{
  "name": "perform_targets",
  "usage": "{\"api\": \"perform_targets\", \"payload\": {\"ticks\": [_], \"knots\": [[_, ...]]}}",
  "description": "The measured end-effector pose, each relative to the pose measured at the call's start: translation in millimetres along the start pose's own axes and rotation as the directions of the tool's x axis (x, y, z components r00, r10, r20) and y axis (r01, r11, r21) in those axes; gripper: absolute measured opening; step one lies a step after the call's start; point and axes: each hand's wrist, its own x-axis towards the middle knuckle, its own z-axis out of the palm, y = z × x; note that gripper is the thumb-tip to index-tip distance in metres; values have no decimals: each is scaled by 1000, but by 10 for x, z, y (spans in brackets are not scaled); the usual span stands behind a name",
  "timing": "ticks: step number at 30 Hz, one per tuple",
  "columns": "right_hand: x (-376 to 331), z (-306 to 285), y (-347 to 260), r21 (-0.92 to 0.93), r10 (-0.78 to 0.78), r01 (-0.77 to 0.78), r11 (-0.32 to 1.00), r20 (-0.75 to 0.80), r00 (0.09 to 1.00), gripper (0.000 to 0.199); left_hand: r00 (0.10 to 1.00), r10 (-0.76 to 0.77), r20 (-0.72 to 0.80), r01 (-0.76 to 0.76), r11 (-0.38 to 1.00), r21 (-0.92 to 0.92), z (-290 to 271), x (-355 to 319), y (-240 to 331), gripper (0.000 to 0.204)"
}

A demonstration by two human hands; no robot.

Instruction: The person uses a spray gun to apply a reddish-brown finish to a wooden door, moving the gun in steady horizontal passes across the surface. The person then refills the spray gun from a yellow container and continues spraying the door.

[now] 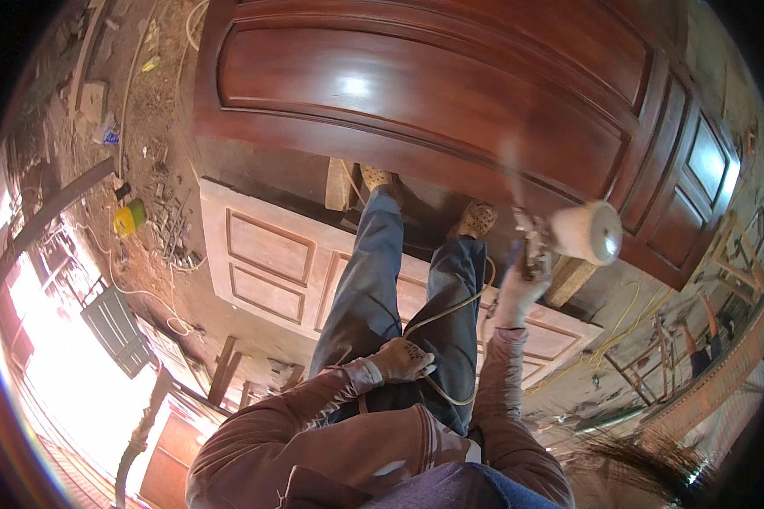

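Observation:
My right hand (519, 293), in a pale glove, is wrapped round a spray gun (533, 242) with a whitish cup (584, 232) on its side. A faint pale mist shows ahead of the nozzle, over the near edge of a glossy red-brown panelled door (373, 81) lying flat. From the gun a thin tan hose (454, 307) runs back across my legs. My left hand (401, 360), gloved too, is closed round that hose in front of my waist. The grip of the right fingers is partly hidden behind the gun.
An unpainted panelled door (267, 254) lies low beneath my legs. Wooden blocks (341, 185) stand under the red-brown door. At left are a yellow container (129, 218), loose scraps and a trailing cord (136, 293). Wooden frames (654, 360) and a yellow hose (624, 327) lie at right.

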Motion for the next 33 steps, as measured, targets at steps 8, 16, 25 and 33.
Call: {"api": "perform_targets", "payload": {"ticks": [8,16,25,33], "knots": [[-603,1246,-390,196,173,-269,943,402,899,24,969,-185,162,184,983,24,-272,-190,-139,34],[-122,246,-293,-323,10,-52,945,-131,991,18,972,-198,125,210,973,-92,-604,-216,-185,33],[-557,1472,-505,-407,-254,351,843,275,927,19,944,-259,206,294,942,-162,-791,-384,-389,29],[-1374,3668,-573,92,-63,10,996,598,799,32,889,-431,152,457,835,-306,-1182,-527,-387,30]]}}
